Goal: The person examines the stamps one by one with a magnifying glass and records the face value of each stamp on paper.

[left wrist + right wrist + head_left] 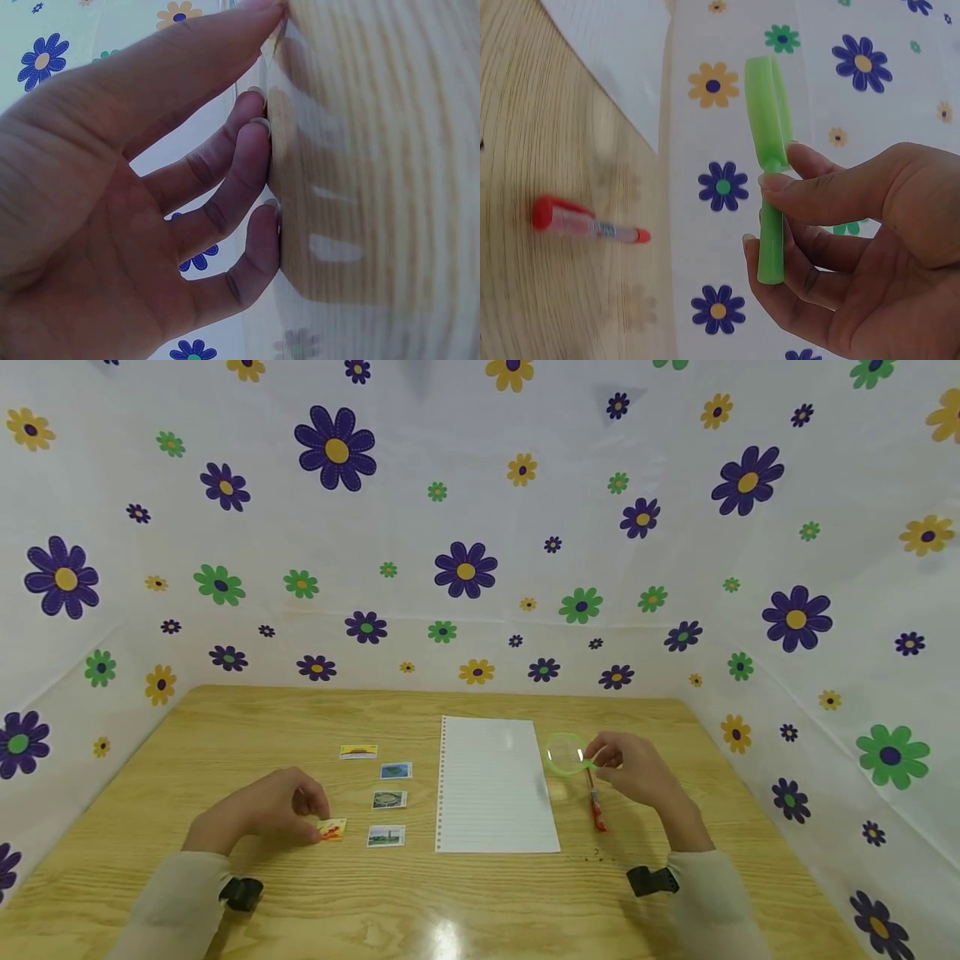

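My right hand (633, 767) grips the short handle of a green magnifying glass (769, 120), thumb on one side and fingers curled round the other. Its round lens (566, 753) hangs over the table beside the paper's right edge. At the left, my left hand (273, 806) pinches the edge of a small yellow and red stamp (332, 829) between thumb and index finger. In the left wrist view the other fingertips (259, 139) rest on the tabletop, and just a sliver of the stamp shows. Right of this hand lie several picture stamps (389, 799) in a loose column.
A lined sheet of paper (495, 785) with a punched left edge lies mid-table. Below the magnifying glass is a red-capped pen (592, 223). Dark crumbs (597, 858) dot the wooden table (360, 910). A flower-patterned cloth (480, 510) walls the back and sides.
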The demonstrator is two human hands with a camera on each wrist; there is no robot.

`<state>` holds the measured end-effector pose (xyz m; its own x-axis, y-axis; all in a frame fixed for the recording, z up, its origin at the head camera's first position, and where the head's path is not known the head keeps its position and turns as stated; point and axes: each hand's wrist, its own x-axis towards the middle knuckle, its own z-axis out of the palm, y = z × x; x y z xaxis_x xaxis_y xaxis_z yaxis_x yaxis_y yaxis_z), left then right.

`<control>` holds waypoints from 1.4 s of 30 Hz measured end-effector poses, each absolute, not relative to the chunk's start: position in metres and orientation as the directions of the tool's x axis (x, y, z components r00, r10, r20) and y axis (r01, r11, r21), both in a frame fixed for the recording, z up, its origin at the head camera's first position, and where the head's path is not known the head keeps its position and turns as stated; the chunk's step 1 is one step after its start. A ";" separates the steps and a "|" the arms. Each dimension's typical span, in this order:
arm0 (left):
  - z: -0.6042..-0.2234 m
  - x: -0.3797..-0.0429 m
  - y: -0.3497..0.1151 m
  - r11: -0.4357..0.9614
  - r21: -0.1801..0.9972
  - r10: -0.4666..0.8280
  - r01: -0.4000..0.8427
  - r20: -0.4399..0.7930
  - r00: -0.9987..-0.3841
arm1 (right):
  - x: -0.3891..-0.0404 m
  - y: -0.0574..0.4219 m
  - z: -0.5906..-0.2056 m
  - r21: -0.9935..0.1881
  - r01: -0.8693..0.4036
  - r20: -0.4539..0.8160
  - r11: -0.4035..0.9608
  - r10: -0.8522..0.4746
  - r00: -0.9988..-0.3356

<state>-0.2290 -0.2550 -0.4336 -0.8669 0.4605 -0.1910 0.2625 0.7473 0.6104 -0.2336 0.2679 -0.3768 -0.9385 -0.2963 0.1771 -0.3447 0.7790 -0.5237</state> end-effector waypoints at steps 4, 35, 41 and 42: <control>-0.435 -0.229 -0.255 0.756 0.604 0.450 0.253 -0.199 -0.870 | -0.233 0.284 -0.378 -0.511 -0.341 0.194 0.789 -0.281 -0.940; -0.434 -0.233 -0.256 0.756 0.605 0.449 0.251 -0.199 -0.871 | -0.234 0.379 -0.397 -0.487 -0.091 0.047 0.869 -0.078 -0.996; -0.433 -0.231 -0.257 0.750 0.602 0.466 0.274 -0.187 -0.865 | -0.236 0.391 -0.404 -0.515 -0.037 -0.028 0.857 -0.060 -0.998; -0.433 -0.230 -0.257 0.753 0.602 0.460 0.266 -0.192 -0.867 | -0.236 0.392 -0.406 -0.518 -0.026 -0.040 0.855 -0.055 -0.998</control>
<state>-0.2299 -0.2566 -0.4328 -0.8670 0.4598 -0.1921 0.2657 0.7526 0.6025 -0.2364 0.3923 -0.4057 -0.9977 -0.0548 -0.0400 -0.0262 0.8549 -0.5182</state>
